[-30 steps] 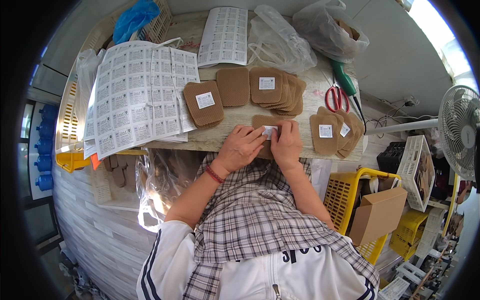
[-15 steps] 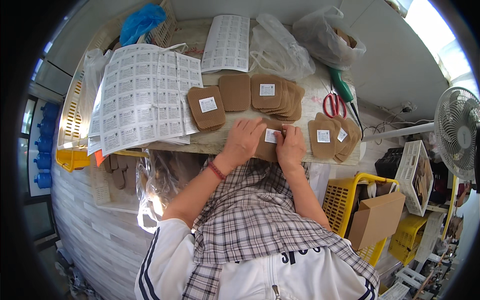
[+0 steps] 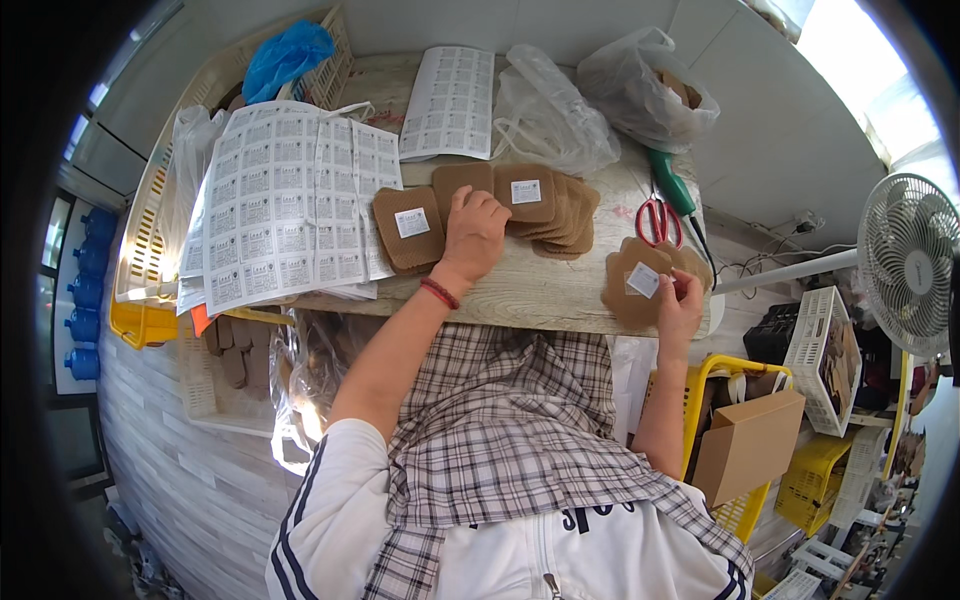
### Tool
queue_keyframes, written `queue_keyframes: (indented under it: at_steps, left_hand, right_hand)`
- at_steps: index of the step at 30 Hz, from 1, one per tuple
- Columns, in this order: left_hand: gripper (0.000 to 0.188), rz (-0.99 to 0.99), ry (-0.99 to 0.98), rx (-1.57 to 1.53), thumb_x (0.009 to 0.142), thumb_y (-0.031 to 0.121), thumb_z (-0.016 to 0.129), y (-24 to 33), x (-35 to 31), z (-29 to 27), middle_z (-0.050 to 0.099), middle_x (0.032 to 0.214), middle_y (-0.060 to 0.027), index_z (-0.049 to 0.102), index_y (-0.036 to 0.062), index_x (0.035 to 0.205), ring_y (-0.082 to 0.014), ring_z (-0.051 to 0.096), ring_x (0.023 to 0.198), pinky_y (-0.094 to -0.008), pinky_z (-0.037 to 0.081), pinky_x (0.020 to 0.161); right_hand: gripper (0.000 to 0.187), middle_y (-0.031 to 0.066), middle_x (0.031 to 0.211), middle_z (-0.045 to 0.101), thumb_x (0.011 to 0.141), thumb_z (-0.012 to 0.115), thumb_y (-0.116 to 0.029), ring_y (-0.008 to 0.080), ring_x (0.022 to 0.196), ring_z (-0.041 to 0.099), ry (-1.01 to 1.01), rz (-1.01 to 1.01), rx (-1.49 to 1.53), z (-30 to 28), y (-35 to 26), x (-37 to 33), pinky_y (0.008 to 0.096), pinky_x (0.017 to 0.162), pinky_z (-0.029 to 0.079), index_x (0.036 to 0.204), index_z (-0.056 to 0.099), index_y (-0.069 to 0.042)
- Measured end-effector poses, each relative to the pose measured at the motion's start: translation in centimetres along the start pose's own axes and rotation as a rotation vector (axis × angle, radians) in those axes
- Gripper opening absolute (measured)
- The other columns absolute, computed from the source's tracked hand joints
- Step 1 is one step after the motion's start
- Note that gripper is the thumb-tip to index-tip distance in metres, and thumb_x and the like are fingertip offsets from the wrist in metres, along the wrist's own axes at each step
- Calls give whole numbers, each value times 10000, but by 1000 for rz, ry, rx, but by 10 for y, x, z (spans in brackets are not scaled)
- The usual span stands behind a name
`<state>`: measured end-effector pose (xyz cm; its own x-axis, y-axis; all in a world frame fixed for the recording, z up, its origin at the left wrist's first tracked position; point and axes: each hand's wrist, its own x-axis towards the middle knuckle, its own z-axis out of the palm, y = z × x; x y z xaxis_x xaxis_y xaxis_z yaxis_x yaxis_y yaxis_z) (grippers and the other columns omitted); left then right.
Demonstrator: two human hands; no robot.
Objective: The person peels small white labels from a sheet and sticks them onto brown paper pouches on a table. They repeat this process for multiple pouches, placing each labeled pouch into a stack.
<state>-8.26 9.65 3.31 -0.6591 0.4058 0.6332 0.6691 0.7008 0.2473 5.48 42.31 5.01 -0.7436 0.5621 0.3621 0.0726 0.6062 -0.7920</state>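
Observation:
My left hand [image 3: 474, 238] lies over the lower part of a plain brown pad [image 3: 462, 178], its bent fingertips spread on the pad. At the right, my right hand [image 3: 681, 306] pinches the edge of a brown pad with a white label [image 3: 641, 280]. This pad is tilted on top of other brown pads [image 3: 622, 256], partly hiding them. Left of my left hand sits a small stack of brown pads with a label on top [image 3: 408, 226]. Just to its right, several overlapping pads [image 3: 530, 192] fan out, the front one labelled.
White printed label sheets [image 3: 262, 200] cover the table's left; another sheet [image 3: 447, 100] lies farther back. Red-handled scissors [image 3: 659, 222], a green-handled tool [image 3: 672, 182] and clear plastic bags [image 3: 553, 110] lie beyond the pads. A fan [image 3: 908, 262] and yellow crate [image 3: 697, 400] stand right.
My right hand has moved right with the labelled pad from the front middle to the right-hand pads. My left hand has let go of it and moved up-left onto the plain pad.

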Motion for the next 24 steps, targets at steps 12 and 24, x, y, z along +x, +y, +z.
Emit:
queue_keyframes:
  at_steps: [12,24]
  left_hand:
    - [173,113,-267,-180,815,102,754,65,-81,-75,663,1133,-101,655,66,952,-314,606,1195,-517,399,1130]
    - [476,-61,-307,-347,754,191,831,51,-49,-45,626,1107,-70,714,93,1205,-284,571,1080,-427,417,983]
  right_hand:
    - [161,69,944,617,876,759,-21,192,789,641,-348,-265,197,62,-73,-67,317,691,540,1029,713,-43]
    - [169,100,901,637,779,825,-132,326,848,643,-433,-268,-25,109,-70,-72,438,745,510,912,739,-73]
